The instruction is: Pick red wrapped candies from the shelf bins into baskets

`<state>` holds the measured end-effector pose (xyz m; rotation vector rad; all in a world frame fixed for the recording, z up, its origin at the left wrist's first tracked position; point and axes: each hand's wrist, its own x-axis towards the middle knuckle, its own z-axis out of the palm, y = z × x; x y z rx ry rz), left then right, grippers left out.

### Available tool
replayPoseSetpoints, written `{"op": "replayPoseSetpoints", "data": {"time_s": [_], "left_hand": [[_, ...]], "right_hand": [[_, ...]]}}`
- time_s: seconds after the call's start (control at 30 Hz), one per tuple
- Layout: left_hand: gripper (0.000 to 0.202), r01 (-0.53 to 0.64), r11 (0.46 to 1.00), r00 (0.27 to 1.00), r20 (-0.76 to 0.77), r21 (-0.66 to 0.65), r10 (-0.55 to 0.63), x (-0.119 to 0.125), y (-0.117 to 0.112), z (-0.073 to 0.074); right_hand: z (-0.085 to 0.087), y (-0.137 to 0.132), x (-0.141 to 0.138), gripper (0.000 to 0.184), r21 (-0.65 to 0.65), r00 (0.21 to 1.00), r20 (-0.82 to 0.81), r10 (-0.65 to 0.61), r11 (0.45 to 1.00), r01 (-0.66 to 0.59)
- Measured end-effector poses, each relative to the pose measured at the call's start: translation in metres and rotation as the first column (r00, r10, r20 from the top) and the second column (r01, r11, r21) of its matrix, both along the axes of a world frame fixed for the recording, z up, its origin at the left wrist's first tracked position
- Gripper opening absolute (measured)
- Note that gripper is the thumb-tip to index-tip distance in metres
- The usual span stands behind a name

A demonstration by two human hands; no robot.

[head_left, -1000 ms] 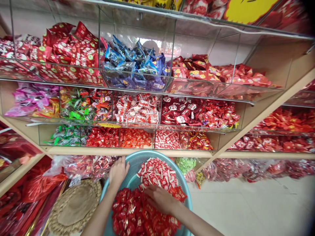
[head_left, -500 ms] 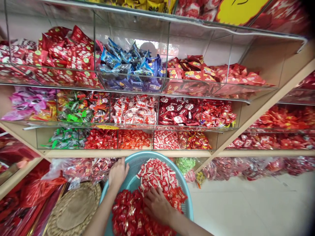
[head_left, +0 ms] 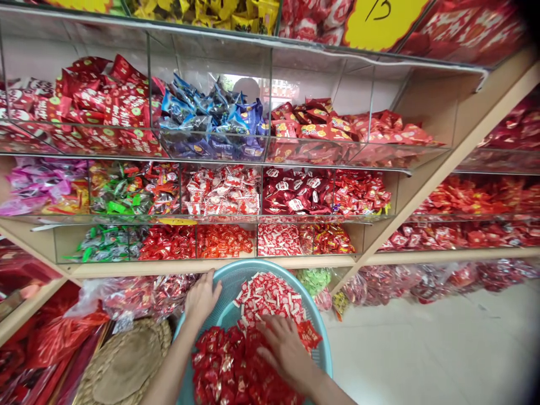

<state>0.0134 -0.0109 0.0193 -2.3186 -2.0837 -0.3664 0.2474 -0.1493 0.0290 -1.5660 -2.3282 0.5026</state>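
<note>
A round teal plastic basket [head_left: 324, 332] with a meshed wall stands below the shelves. At its left rim is my left hand [head_left: 202, 298], fingers hooked over the edge and gripping it. Inside lie small red-and-white wrapped candies [head_left: 270, 298] toward the back and larger shiny dark-red wrapped candies [head_left: 219, 360] toward the front. My right hand [head_left: 282, 343] rests palm down on the heap where the two kinds meet, fingers and thumb apart. A few brighter red packets [head_left: 309, 336] show just right of its fingers. Whatever lies beneath the palm is hidden.
Clear-fronted shelf bins hold sorted candies, among them blue packets [head_left: 215, 112] and dark-red packets [head_left: 295, 191]. A yellow price tag [head_left: 383, 22] hangs at the top. A woven straw stool [head_left: 126, 360] sits left of the basket. Bagged candies line the floor [head_left: 405, 349] under the shelves.
My right hand has slid a little to the right and up over the candies, with its fingers more spread. My left hand stays on the rim. The view has tilted slightly upward.
</note>
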Motion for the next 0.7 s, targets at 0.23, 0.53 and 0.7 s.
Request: {"op": "replayPoseSetpoints", "data": {"time_s": [0.23, 0.53, 0.7], "left_hand": [[0.051, 0.113, 0.988, 0.989, 0.107, -0.102, -0.102, 0.003, 0.001, 0.009], [0.056, 0.079, 0.981, 0.992, 0.111, -0.178, -0.06, 0.017, -0.027, 0.015], [0.054, 0.008, 0.968, 0.97, 0.238, -0.249, 0.053, 0.01, -0.039, -0.004]], "right_hand": [[-0.019, 0.026, 0.1, 0.041, 0.18, 0.815, -0.206, -0.542, 0.798, 0.576], [-0.045, 0.014, 0.134, 0.065, -0.611, 0.244, -0.604, -0.759, 0.637, 0.47], [-0.033, -0.007, 0.138, 0.06, -0.633, 0.146, -0.634, -0.759, 0.619, 0.465]]}}
